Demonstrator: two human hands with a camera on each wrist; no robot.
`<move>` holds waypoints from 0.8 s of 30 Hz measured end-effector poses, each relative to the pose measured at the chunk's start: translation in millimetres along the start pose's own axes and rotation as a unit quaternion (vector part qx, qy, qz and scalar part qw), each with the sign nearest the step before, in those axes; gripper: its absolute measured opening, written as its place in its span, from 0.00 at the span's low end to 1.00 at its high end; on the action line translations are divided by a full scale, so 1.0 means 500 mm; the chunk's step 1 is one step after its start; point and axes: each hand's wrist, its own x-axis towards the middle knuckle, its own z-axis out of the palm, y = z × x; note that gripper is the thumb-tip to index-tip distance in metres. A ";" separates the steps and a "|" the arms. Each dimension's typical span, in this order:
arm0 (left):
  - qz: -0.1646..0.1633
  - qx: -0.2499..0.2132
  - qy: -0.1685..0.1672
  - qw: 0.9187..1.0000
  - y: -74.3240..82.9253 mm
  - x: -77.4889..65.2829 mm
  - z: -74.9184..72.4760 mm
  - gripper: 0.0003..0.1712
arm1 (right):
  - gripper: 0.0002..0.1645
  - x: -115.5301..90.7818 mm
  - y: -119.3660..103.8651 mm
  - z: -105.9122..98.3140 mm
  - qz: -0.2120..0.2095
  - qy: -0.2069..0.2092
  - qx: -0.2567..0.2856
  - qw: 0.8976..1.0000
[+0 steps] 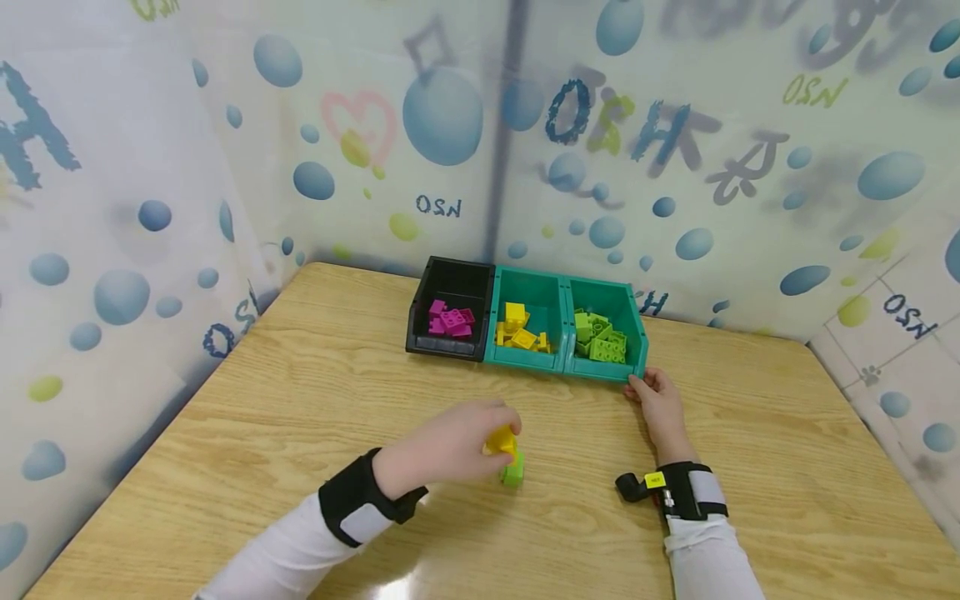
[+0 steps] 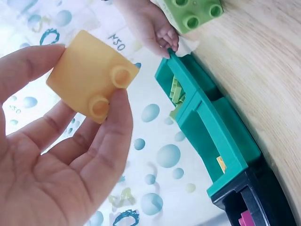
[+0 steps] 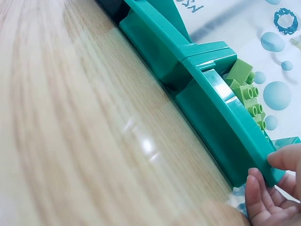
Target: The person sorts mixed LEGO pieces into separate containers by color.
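My left hand [image 1: 457, 442] pinches a yellow toy brick [image 2: 89, 75] between thumb and fingertips; two round studs show on it in the left wrist view. Close beside and below it, a light green brick [image 1: 513, 472] stands on the table, partly covered by the yellow one in the head view. On the right, my right hand [image 1: 660, 408] holds the front corner of the right-hand teal bin [image 3: 221, 127], thumb on the rim and fingers curled against the outer side. Several green bricks [image 1: 603, 340] lie in that bin.
Left of it, a middle teal bin [image 1: 553, 293] holds several yellow bricks [image 1: 522, 337]. A black bin [image 1: 457, 279] with several magenta bricks [image 1: 452, 320] adjoins it. The bins stand in a row toward the back of the wooden table [image 1: 300, 375], before a patterned curtain [image 1: 360, 200].
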 end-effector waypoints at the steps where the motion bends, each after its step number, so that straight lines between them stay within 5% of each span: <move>1: -0.002 -0.003 0.009 1.000 -0.001 0.001 -0.002 0.14 | 0.19 0.000 0.000 0.000 0.001 0.000 0.000 1.000; 13: 0.016 -0.031 0.153 0.988 -0.044 0.040 -0.013 0.12 | 0.19 0.000 0.000 -0.001 -0.003 -0.002 -0.001 1.000; 24: -0.013 0.041 0.242 0.969 -0.100 0.127 -0.019 0.13 | 0.20 -0.002 -0.004 0.000 0.001 -0.001 -0.008 1.000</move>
